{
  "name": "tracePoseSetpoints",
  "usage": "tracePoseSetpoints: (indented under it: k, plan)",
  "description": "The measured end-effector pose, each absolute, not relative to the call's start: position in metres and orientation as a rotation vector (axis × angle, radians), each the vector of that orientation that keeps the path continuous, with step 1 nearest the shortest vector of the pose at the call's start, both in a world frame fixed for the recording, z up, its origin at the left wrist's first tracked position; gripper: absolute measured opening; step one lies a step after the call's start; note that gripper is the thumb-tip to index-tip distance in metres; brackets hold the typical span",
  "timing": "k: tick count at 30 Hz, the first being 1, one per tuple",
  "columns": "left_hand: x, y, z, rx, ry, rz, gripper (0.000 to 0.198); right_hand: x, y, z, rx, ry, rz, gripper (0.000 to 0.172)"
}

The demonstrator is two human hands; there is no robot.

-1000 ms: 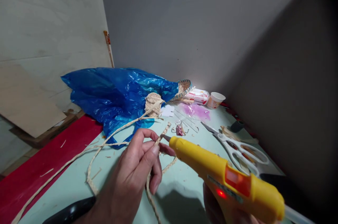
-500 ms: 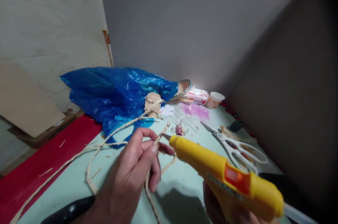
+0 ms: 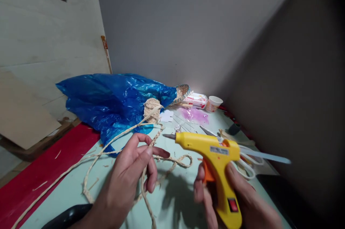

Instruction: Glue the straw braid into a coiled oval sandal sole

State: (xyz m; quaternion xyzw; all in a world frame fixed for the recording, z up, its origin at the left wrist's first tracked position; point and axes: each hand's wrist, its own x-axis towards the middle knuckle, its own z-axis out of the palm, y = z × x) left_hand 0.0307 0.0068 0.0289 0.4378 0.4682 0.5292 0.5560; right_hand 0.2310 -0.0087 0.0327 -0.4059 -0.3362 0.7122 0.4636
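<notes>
My left hand (image 3: 129, 175) pinches a pale braided straw cord (image 3: 151, 142) between thumb and fingers, just above the light green table (image 3: 178, 193). The cord loops across the table and runs back to a small woven straw ball (image 3: 151, 108). My right hand (image 3: 237, 200) grips the handle of a yellow hot glue gun (image 3: 212, 157), a finger on its orange trigger. The gun's metal nozzle (image 3: 168, 136) points left, a short way right of the cord end I hold. A clear glue stick (image 3: 266, 156) sticks out of the gun's back.
A crumpled blue plastic bag (image 3: 113, 99) lies at the back left. White-handled scissors (image 3: 242, 164) rest behind the gun. A small woven basket (image 3: 182, 90), a wipes pack (image 3: 196, 100) and a white cup (image 3: 214, 103) sit by the wall. A black object (image 3: 67, 216) lies at the near edge.
My right hand has lifted and turned the glue gun upright, so the hand and handle now show. The nozzle stays near the cord. My left hand keeps its pinch.
</notes>
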Motion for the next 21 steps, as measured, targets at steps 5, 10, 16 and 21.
tracePoseSetpoints:
  k: [5,10,16,21]
  plan:
    - [0.028,0.011,0.033,0.913,1.171,1.254,0.011,0.238,0.009,0.033,-0.922,-0.613,1.814,0.036]
    - [0.023,0.014,0.032,0.858,1.218,1.257,0.019,0.25,0.004,0.02,-0.984,-0.679,1.795,0.038]
    - [0.023,0.016,0.026,0.878,1.289,1.282,0.028,0.265,0.004,0.007,-1.187,-0.839,1.814,0.049]
    - [0.022,0.014,0.025,0.929,1.322,1.266,0.027,0.278,0.012,0.002,-1.398,-1.233,1.735,0.06]
